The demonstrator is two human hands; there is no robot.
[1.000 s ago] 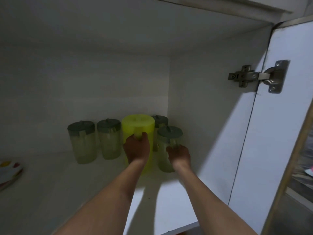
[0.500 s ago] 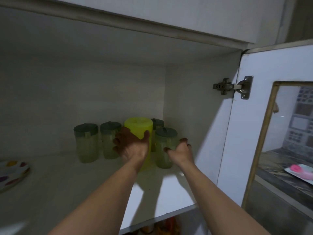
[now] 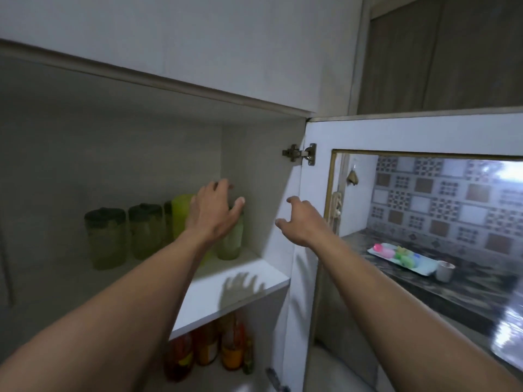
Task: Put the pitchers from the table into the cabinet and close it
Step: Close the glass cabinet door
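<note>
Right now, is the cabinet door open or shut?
Open. The cabinet door swings out on its hinge, exposing the pitchers on the shelf.

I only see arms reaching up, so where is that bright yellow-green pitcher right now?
The yellow-green pitcher stands on the cabinet shelf, toward its right back corner, among clear dark-lidded pitchers, partly hidden behind the left hand.

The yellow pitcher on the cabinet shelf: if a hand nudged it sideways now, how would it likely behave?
The yellow pitcher looks like opaque plastic, so probably stiff and not fragile. It stands tall on a narrow base, so a push near the top may tip it. Clear lidded pitchers crowd its left side, so it would likely bump them rather than slide far.
</note>
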